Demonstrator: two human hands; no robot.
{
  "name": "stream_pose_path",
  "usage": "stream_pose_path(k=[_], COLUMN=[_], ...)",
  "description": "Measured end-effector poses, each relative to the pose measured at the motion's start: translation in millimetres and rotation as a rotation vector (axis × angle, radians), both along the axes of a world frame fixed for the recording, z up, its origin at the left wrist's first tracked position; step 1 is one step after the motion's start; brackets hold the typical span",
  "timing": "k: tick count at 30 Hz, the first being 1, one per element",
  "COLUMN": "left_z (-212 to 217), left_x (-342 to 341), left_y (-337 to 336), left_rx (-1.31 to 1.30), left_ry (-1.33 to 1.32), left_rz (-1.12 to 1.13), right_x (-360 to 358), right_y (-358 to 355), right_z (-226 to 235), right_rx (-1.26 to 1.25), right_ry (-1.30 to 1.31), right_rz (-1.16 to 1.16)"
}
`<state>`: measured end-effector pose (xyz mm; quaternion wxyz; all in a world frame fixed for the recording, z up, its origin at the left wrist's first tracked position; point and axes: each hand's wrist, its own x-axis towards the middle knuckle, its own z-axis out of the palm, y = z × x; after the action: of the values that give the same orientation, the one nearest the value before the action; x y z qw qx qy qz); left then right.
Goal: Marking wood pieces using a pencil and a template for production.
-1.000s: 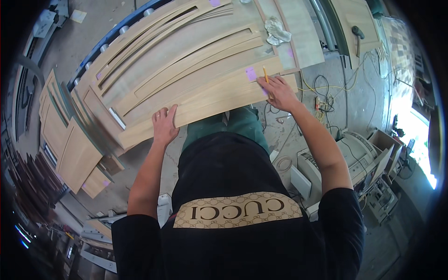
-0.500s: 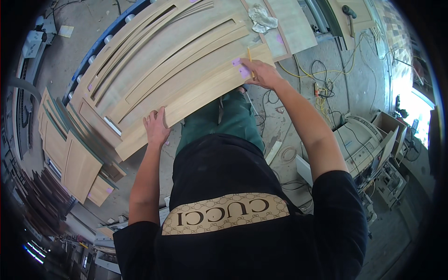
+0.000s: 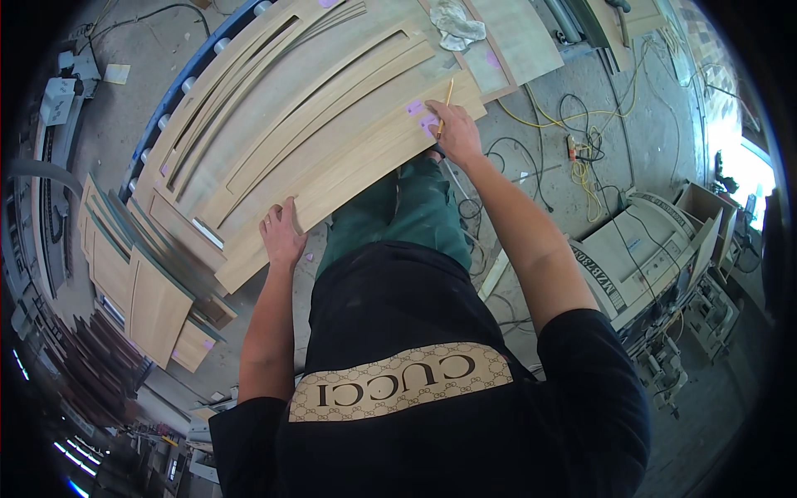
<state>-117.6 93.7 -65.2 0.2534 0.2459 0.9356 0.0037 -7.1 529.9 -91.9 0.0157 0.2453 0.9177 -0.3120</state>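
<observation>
A long pale wooden board (image 3: pixel 357 178) lies slantwise in front of my legs. My left hand (image 3: pixel 282 235) rests on its near edge toward the left end, with fingers apart on top. Near the right end, my right hand (image 3: pixel 457 133) holds a thin yellow pencil (image 3: pixel 449 93), which sticks up between the fingers. That hand's fingertips are beside two pink stickers (image 3: pixel 428 122) on the board. Behind the board lie narrow wooden frame pieces (image 3: pixel 324 108) with long slots.
A crumpled white cloth (image 3: pixel 458 29) lies at the back. Leaning panels (image 3: pixel 158 307) stand on the left, beside a blue roller conveyor (image 3: pixel 166 108). Yellow and black cables (image 3: pixel 581 170) lie on the floor at right, near a pale machine (image 3: pixel 635 257). A hammer (image 3: pixel 621 21) lies at the far right.
My right hand has shifted slightly left along the board, and the pencil has changed its slant. My left hand stays on the board's edge. The view has shifted a little.
</observation>
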Motion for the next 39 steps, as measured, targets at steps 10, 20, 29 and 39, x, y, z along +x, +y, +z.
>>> stream_pose_path(k=[10, 20, 29, 39], left_z=[10.6, 17.9, 27.3, 14.1], left_x=[-24.7, -68.5, -74.6, -72.8], left_y=[-20.7, 4.4, 21.9, 21.4], left_rx=[0.162, 0.04, 0.101, 0.138], left_ry=[-0.263, -0.32, -0.297, -0.355], left_rz=[-0.013, 0.071, -0.083, -0.173], right_x=[33.2, 177.3, 263.3, 223.8], right_y=[21.9, -9.6, -47.1, -35.0], right_z=[29.2, 7.4, 15.6, 48.1], right_rx=[0.09, -0.142, -0.203, -0.407], right_ry=[0.266, 0.012, -0.33, -0.236], right_rz=[-0.257, -0.539, -0.6, -0.612])
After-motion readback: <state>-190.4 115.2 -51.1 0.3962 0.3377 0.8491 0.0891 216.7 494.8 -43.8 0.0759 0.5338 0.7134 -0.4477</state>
